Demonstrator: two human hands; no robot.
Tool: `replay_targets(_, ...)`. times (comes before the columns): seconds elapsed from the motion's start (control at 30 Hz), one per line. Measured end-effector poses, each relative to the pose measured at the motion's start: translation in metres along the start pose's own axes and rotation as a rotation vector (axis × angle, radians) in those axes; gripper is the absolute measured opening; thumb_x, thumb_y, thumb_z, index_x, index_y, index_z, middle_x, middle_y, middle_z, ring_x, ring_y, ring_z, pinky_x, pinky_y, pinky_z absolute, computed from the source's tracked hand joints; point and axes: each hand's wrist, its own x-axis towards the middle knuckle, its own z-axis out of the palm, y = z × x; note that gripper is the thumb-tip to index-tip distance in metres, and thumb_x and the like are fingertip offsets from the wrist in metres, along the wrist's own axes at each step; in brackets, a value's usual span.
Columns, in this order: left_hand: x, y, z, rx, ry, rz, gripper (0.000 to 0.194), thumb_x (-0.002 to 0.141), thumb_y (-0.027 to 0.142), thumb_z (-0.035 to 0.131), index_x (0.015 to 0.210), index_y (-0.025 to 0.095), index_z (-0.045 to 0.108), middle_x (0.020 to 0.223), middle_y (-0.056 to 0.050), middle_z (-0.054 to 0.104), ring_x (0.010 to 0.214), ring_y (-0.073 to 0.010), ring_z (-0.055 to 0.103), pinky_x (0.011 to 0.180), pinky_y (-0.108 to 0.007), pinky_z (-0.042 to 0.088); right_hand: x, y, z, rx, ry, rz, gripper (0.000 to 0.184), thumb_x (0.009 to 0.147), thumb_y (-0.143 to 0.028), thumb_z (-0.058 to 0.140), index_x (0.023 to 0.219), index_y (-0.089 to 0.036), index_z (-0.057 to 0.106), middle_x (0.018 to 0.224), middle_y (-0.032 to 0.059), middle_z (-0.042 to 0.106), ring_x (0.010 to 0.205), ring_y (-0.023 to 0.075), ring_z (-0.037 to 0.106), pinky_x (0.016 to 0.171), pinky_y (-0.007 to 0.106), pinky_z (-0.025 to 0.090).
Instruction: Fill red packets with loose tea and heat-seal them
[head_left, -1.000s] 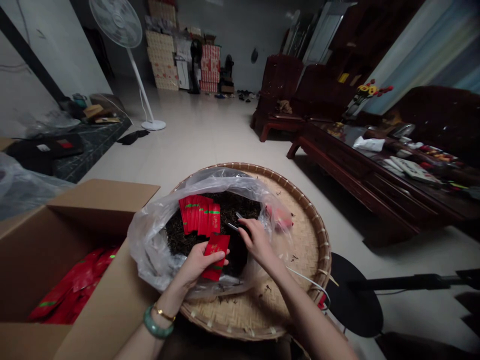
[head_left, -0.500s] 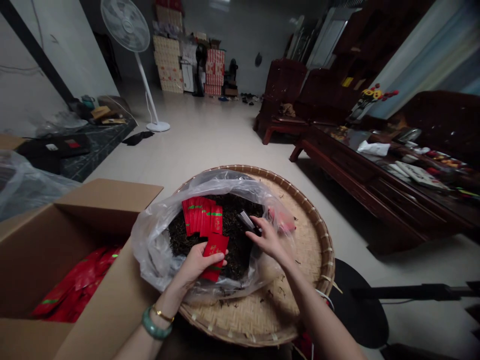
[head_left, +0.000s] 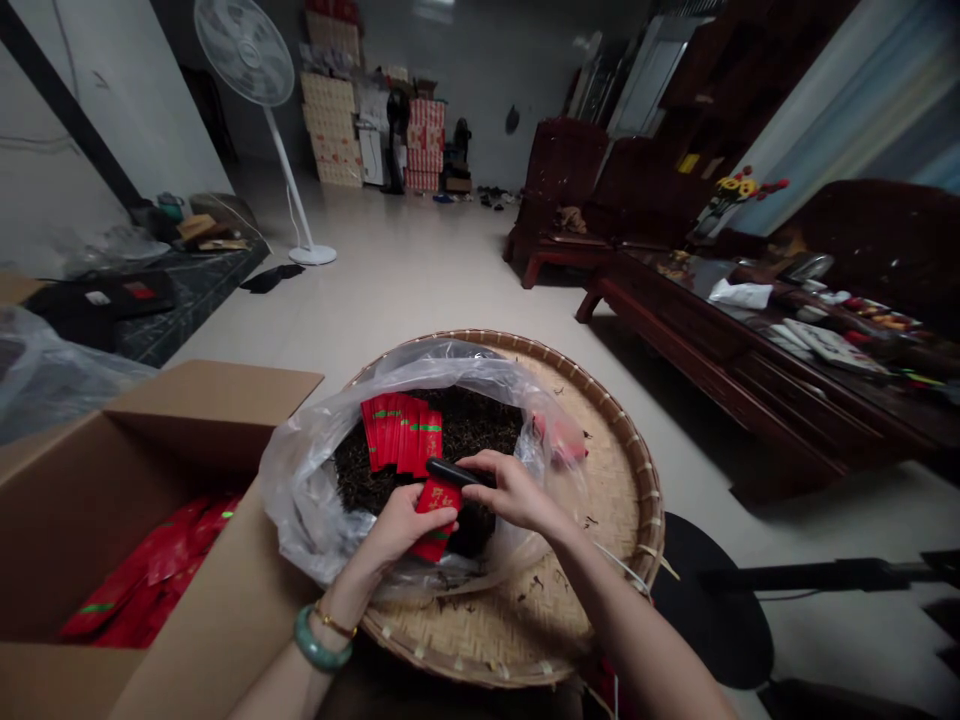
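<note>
Your left hand (head_left: 401, 525) covers the lower left of the packet (head_left: 441, 495), and the tool (head_left: 454, 472) lies across its top, so whether its mouth is open you cannot tell. The tool's other end is lost in your right hand (head_left: 517, 492). The bag (head_left: 296, 500) hides the left part of the tray (head_left: 649, 470). The left edge cuts off your box (head_left: 217, 390), the top edge the fan (head_left: 244, 50), the right edge the table (head_left: 697, 355), whose clutter is too blurred to name.

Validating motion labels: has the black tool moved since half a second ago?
Yes: the black tool, in the right hand, shifted left and nearer the wearer against the woven tray, to the held red packet.
</note>
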Motion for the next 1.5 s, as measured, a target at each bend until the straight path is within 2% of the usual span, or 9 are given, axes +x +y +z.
replay_targets(0.1, -0.001, 0.000, 0.000, -0.004, 0.000, -0.002, 0.055, 0.049, 0.047, 0.083, 0.081, 0.009, 0.061, 0.068, -0.009, 0.068, 0.060, -0.0189, 0.063, 0.058, -0.025, 0.048, 0.001, 0.003, -0.002, 0.006, 0.018, 0.012, 0.032, 0.072, -0.014, 0.067, 0.105, -0.019, 0.069, 0.099, 0.0059, 0.068, 0.092, 0.0209, 0.061, 0.083, 0.032, 0.045)
replay_targets(0.3, -0.002, -0.002, -0.003, -0.047, 0.021, -0.001, 0.058, 0.048, 0.046, 0.084, 0.085, 0.008, 0.062, 0.075, -0.010, 0.068, 0.065, -0.0194, 0.065, 0.059, -0.024, 0.050, -0.002, 0.015, -0.016, 0.165, 0.082, 0.140, 0.044, 0.071, -0.023, 0.071, 0.114, -0.018, 0.064, 0.114, 0.0075, 0.066, 0.105, 0.0234, 0.059, 0.093, 0.037, 0.044)
replay_targets(0.4, -0.001, -0.002, -0.004, -0.023, 0.012, 0.008, 0.057, 0.049, 0.046, 0.084, 0.084, 0.008, 0.061, 0.071, -0.010, 0.068, 0.062, -0.0189, 0.064, 0.057, -0.024, 0.049, -0.003, 0.014, -0.011, 0.131, 0.051, 0.102, 0.046, 0.067, -0.022, 0.074, 0.111, -0.019, 0.065, 0.111, 0.0068, 0.067, 0.101, 0.0234, 0.060, 0.089, 0.037, 0.045)
replay_targets(0.57, 0.002, -0.004, -0.003, 0.002, 0.007, 0.002, 0.053, 0.050, 0.045, 0.083, 0.081, 0.008, 0.061, 0.071, -0.011, 0.068, 0.063, -0.0203, 0.065, 0.058, -0.025, 0.049, 0.000, 0.006, 0.004, 0.040, 0.071, 0.024, 0.031, 0.070, -0.013, 0.067, 0.101, -0.018, 0.069, 0.098, 0.0049, 0.069, 0.091, 0.0203, 0.062, 0.083, 0.033, 0.046)
replay_targets(0.73, 0.001, -0.005, -0.003, -0.007, -0.010, 0.024, 0.055, 0.049, 0.043, 0.084, 0.087, 0.009, 0.062, 0.074, -0.009, 0.068, 0.064, -0.0202, 0.065, 0.059, -0.026, 0.051, 0.000, 0.004, 0.001, 0.033, 0.073, 0.018, 0.039, 0.066, -0.018, 0.073, 0.105, -0.020, 0.066, 0.103, 0.0043, 0.068, 0.095, 0.0212, 0.061, 0.084, 0.033, 0.046)
replay_targets(0.87, -0.001, -0.002, -0.001, 0.028, -0.003, 0.008, 0.053, 0.050, 0.045, 0.084, 0.082, 0.009, 0.061, 0.070, -0.009, 0.067, 0.064, -0.0217, 0.065, 0.057, -0.026, 0.050, -0.003, 0.002, 0.000, -0.038, 0.048, -0.005, 0.029, 0.068, -0.013, 0.069, 0.097, -0.019, 0.069, 0.096, 0.0037, 0.070, 0.089, 0.0200, 0.062, 0.081, 0.032, 0.046)
replay_targets(1.13, -0.007, -0.001, 0.001, 0.063, 0.001, -0.003, 0.056, 0.048, 0.048, 0.083, 0.081, 0.009, 0.061, 0.070, -0.010, 0.068, 0.062, -0.0215, 0.064, 0.055, -0.026, 0.050, -0.009, 0.002, 0.009, 0.034, 0.122, 0.015, 0.030, 0.067, -0.014, 0.069, 0.097, -0.019, 0.068, 0.095, 0.0034, 0.070, 0.089, 0.0203, 0.063, 0.081, 0.032, 0.047)
replay_targets(1.5, -0.028, 0.004, 0.007, 0.096, 0.019, 0.043, 0.051, 0.051, 0.044, 0.082, 0.083, 0.009, 0.062, 0.073, -0.009, 0.068, 0.064, -0.0214, 0.065, 0.056, -0.026, 0.051, -0.026, -0.008, 0.011, 0.058, 0.114, -0.013, 0.027, 0.069, -0.018, 0.068, 0.096, -0.017, 0.068, 0.094, 0.0041, 0.071, 0.089, 0.0204, 0.063, 0.081, 0.033, 0.047)
